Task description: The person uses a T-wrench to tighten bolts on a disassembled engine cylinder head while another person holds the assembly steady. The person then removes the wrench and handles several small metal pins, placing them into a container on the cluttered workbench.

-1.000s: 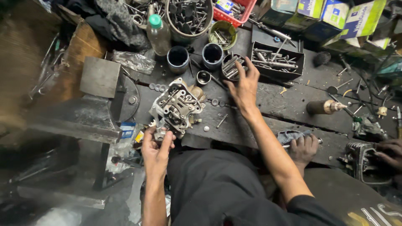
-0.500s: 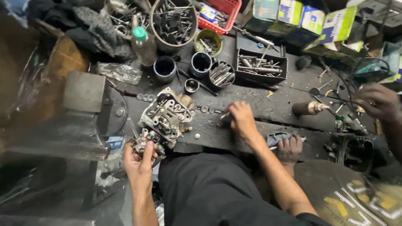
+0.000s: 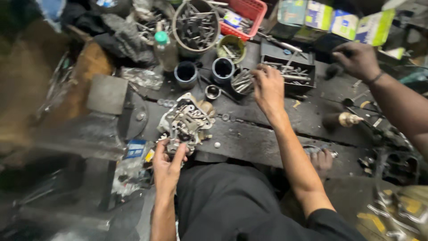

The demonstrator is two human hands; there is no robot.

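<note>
The person wore a black short-sleeved shirt, its sleeve ending above the right elbow toward five o'clock. Both forearms were bare, without watch, band or glove. The left hand [image 3: 168,166] and right hand [image 3: 269,89] carried no rings that could be made out. Dark trousers covered the lap.

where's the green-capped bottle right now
In the head view, the green-capped bottle stands upper left of centre, just left of the round tub of bolts.
</note>
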